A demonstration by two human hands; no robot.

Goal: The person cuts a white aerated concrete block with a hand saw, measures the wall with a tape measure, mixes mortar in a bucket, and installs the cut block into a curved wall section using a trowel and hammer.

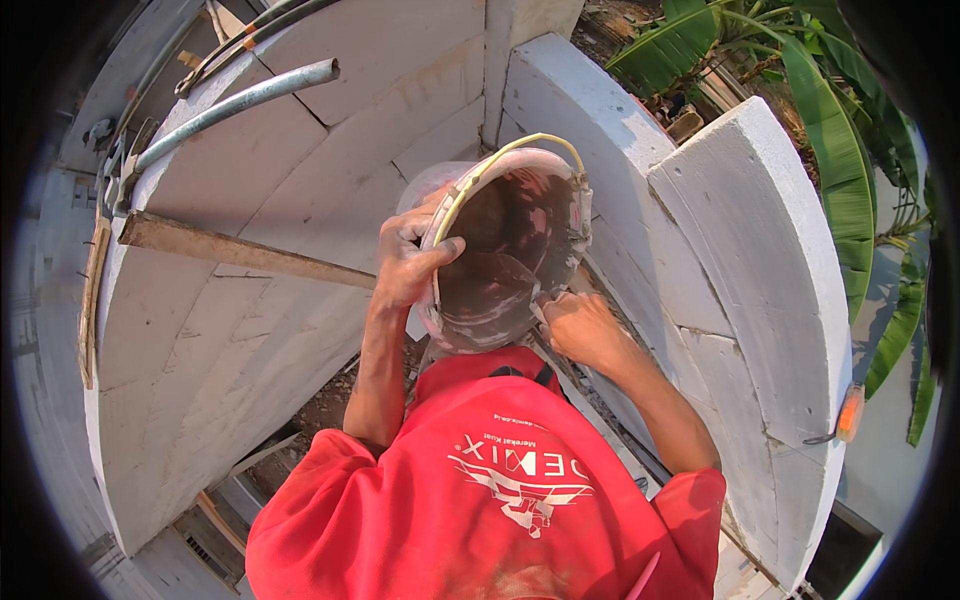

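A tilted bucket [583, 212], pale and smeared with dried mortar, is held up in front of my chest with its mouth facing me. A yellow handle [545, 138] arches along its far rim. My left hand [408, 258] is closed on the left rim, thumb over the edge. At the near right rim, my right hand [580, 325] is closed round the handle of what looks like a trowel [500, 275]. Its grey blade lies inside the bucket, hard to tell from the grey mortar coating there. The fingers partly hide the handle.
Walls of pale blocks [400, 60] [740, 200] rise on both sides and meet in a far corner. A wooden plank [240, 248] and a grey pipe [240, 105] are at the left. An orange-handled tool [849, 412] rests at the right wall's edge; banana leaves [830, 150] hang beyond.
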